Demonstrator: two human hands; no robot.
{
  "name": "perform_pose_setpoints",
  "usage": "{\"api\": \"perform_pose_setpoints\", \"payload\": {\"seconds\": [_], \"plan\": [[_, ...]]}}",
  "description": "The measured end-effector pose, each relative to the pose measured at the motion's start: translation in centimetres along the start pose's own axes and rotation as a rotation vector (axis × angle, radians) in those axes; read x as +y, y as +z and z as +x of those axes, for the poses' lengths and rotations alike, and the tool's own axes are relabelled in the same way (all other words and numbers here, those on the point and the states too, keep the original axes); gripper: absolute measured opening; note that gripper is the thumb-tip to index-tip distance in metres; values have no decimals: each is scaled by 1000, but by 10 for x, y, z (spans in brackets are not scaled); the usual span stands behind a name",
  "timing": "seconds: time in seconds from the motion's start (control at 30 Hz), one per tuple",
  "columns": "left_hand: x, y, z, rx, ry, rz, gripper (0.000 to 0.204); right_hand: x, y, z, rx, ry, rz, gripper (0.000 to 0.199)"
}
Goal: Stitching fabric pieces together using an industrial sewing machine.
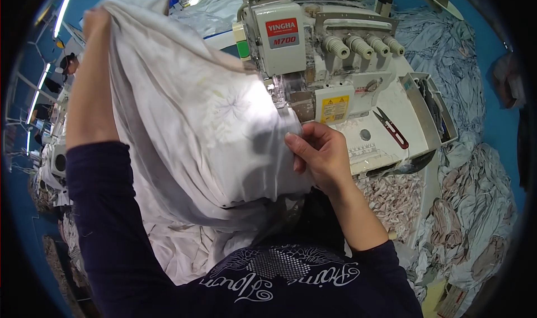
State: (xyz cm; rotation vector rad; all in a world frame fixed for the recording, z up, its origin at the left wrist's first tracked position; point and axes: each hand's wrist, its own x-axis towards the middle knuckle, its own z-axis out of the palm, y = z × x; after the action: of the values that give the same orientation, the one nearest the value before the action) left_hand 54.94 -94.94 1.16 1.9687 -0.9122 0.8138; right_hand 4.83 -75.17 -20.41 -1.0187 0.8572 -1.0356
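Note:
A large piece of white fabric (184, 100) hangs between my two hands, its edge running to the needle area of an overlock sewing machine (285, 44). High at the far left, my left hand (96, 23) grips the fabric's upper end and lifts it; the fingers are partly blurred. Close in front of the presser area, my right hand (319, 149) pinches the fabric's edge between thumb and fingers. A bright lamp spot lights the fabric beside the needle. The cloth's lower part drapes down toward my lap in folds.
Red-handled thread snips (391, 129) lie on the machine bed, beside a grey tray (428, 108). Crumpled pale fabric (475, 206) is heaped along the right. Fabric scraps (394, 200) fill the space below the bed. Another person (69, 64) is far left, near other machines.

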Motion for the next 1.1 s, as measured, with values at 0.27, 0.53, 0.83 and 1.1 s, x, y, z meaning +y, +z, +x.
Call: {"api": "perform_pose_setpoints", "payload": {"seconds": [0.27,0.53,0.83,1.1], "plan": [[-43,71,-196,-556,420,36,57,1,-1,2,18,-52,-45,11],[-9,79,-234,-802,485,73,64,-13,-68,-15,600,-628,-1093,27],[-23,68,-203,-636,543,186,19,-12,-159,-13,529,-452,-1668,28],[-112,-180,-251,80,603,-148,8,-12,-168,-6,535,-437,-1911,16]]}}
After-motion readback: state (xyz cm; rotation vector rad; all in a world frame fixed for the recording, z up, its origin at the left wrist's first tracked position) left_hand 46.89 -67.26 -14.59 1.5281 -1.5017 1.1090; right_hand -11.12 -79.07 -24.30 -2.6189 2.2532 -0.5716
